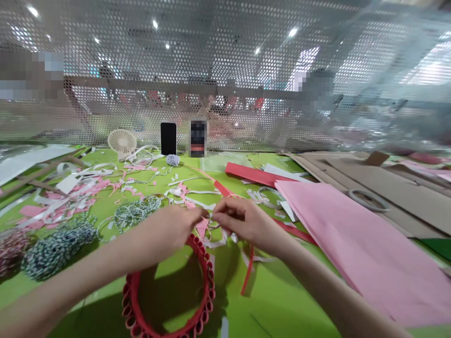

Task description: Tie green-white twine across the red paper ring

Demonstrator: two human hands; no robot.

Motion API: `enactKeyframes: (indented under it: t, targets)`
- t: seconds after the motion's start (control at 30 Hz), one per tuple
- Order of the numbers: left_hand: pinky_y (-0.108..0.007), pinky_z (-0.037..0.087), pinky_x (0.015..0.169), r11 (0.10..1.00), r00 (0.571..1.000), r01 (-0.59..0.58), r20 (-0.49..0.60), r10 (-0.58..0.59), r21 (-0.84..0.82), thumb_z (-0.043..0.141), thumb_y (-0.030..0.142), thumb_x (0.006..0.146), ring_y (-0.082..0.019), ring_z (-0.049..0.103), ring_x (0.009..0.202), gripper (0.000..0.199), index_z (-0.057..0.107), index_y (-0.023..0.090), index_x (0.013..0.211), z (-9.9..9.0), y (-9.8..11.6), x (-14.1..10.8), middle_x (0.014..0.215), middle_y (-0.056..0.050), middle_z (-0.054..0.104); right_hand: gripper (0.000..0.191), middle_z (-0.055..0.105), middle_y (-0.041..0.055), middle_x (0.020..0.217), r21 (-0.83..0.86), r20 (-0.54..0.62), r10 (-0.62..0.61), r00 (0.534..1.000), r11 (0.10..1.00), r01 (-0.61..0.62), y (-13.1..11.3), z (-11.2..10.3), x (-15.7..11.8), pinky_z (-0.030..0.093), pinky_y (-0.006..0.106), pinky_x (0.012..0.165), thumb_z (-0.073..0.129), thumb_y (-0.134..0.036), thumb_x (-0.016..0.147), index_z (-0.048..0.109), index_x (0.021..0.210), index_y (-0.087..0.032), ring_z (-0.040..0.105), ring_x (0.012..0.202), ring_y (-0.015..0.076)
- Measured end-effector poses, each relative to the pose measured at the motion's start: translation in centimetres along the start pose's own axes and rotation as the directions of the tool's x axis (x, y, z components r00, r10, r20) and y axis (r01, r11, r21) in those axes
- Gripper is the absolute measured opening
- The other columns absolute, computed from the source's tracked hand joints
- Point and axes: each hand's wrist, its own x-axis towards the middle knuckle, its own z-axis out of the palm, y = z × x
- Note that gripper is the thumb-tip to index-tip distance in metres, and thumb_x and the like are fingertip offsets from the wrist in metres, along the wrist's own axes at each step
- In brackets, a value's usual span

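A red ring edged with small red loops [207, 293] lies on the green table, just below my left hand [179, 225]. The fingertips of my left hand are pinched together near the middle of the view. My right hand [243, 219] is curled closed close beside them, its thumb and index finger meeting. Whatever small item lies between the fingertips is too small to make out. A narrow red strip [248, 271] hangs or lies below my right hand. Pink and white paper scraps [201, 227] are scattered beneath and behind both hands.
Patterned cord bundles [58, 248] lie at the left, with more scraps behind. A small fan [121, 142] and two phones, one with a black screen [168, 139], stand at the back. Pink sheets [355, 244], cardboard [394, 190] and a tape roll [369, 200] occupy the right.
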Motion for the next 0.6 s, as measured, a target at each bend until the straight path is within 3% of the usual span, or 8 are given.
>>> enactKeyframes:
  t: [0.1,0.17,0.27,0.33,0.4,0.47,0.53,0.6]
  targets:
    - [-0.029,0.038,0.055,0.968,0.978,0.202,-0.071,-0.194,0.145,0.029,0.011,0.079,-0.023,0.058,0.064,0.04,0.053,0.019,0.11,-1.9,-3.4,-0.9,0.079,-0.011,0.066,0.015,0.044,-0.0044,0.052,-0.104,-0.169,0.009,0.986,0.994,-0.027,1.8,-2.8,1.0,0.025,0.023,0.044,0.055,-0.031,0.073,0.054,0.065,-0.018,0.035,0.046,0.0075]
    - [-0.031,0.039,0.057,0.887,0.931,0.364,-0.128,-0.341,0.285,0.032,0.008,0.075,-0.025,0.059,0.069,0.039,0.059,0.019,0.101,-3.5,-6.3,-1.9,0.08,-0.01,0.067,0.019,0.04,-0.0057,0.049,-0.11,-0.288,0.022,0.957,0.992,-0.056,2.9,-4.3,1.7,0.021,0.024,0.043,0.055,-0.033,0.072,0.052,0.062,-0.018,0.03,0.044,0.0071]
    - [-0.036,0.041,0.068,0.822,0.897,0.435,-0.091,-0.433,0.367,0.036,0.008,0.074,-0.027,0.059,0.077,0.039,0.063,0.019,0.1,-4.8,-8.5,-3.1,0.088,-0.01,0.068,0.019,0.04,-0.0055,0.049,-0.101,-0.327,0.031,0.944,0.993,-0.067,3.1,-4.4,1.9,0.021,0.024,0.044,0.055,-0.034,0.071,0.052,0.062,-0.018,0.03,0.044,0.0071]
    - [-0.039,0.039,0.078,0.889,0.925,0.376,-0.044,-0.378,0.261,0.039,0.02,0.079,-0.029,0.056,0.092,0.035,0.059,0.021,0.108,-4.4,-7.7,-3.1,0.105,-0.009,0.064,0.017,0.041,-0.0049,0.051,-0.104,-0.281,0.03,0.959,0.993,-0.061,2.3,-3.1,1.5,0.023,0.024,0.044,0.054,-0.033,0.073,0.054,0.065,-0.018,0.033,0.045,0.0075]
    - [-0.038,0.034,0.088,0.983,0.983,0.183,-0.028,-0.182,0.029,0.041,0.039,0.081,-0.029,0.048,0.108,0.042,0.048,0.025,0.12,-3.2,-5.4,-2.5,0.123,-0.006,0.053,0.016,0.041,-0.0049,0.052,-0.086,-0.171,0.017,0.985,0.996,-0.032,1.0,-1.2,0.8,0.024,0.023,0.044,0.052,-0.032,0.076,0.054,0.068,-0.018,0.033,0.045,0.0075]
    - [-0.031,0.036,0.086,0.983,1.0,-0.025,-0.017,0.022,-0.182,0.04,0.042,0.082,-0.024,0.049,0.106,0.048,0.036,0.028,0.128,-1.7,-2.5,-1.5,0.127,-0.005,0.049,0.016,0.042,-0.0047,0.052,-0.042,-0.085,-0.021,0.996,0.999,0.017,0.0,0.4,0.2,0.027,0.023,0.044,0.05,-0.03,0.077,0.053,0.067,-0.018,0.036,0.047,0.0076]
    - [-0.026,0.041,0.066,0.95,0.997,-0.078,-0.024,0.074,-0.303,0.035,0.033,0.085,-0.019,0.059,0.076,0.041,0.041,0.023,0.124,-0.7,-0.5,-0.7,0.099,-0.007,0.064,0.016,0.043,-0.0043,0.053,-0.011,-0.033,-0.039,0.999,0.999,0.038,-0.5,0.9,-0.2,0.029,0.022,0.045,0.049,-0.028,0.077,0.052,0.066,-0.018,0.038,0.048,0.0077]
    - [-0.026,0.037,0.053,0.964,0.998,-0.03,-0.056,0.015,-0.264,0.034,0.023,0.083,-0.017,0.053,0.055,0.035,0.053,0.018,0.111,-0.6,-0.1,-0.3,0.071,-0.005,0.063,0.015,0.044,-0.0044,0.053,-0.018,-0.021,-0.022,1.0,1.0,0.022,-0.3,0.3,-0.1,0.029,0.023,0.045,0.05,-0.028,0.076,0.052,0.066,-0.018,0.038,0.048,0.0078]
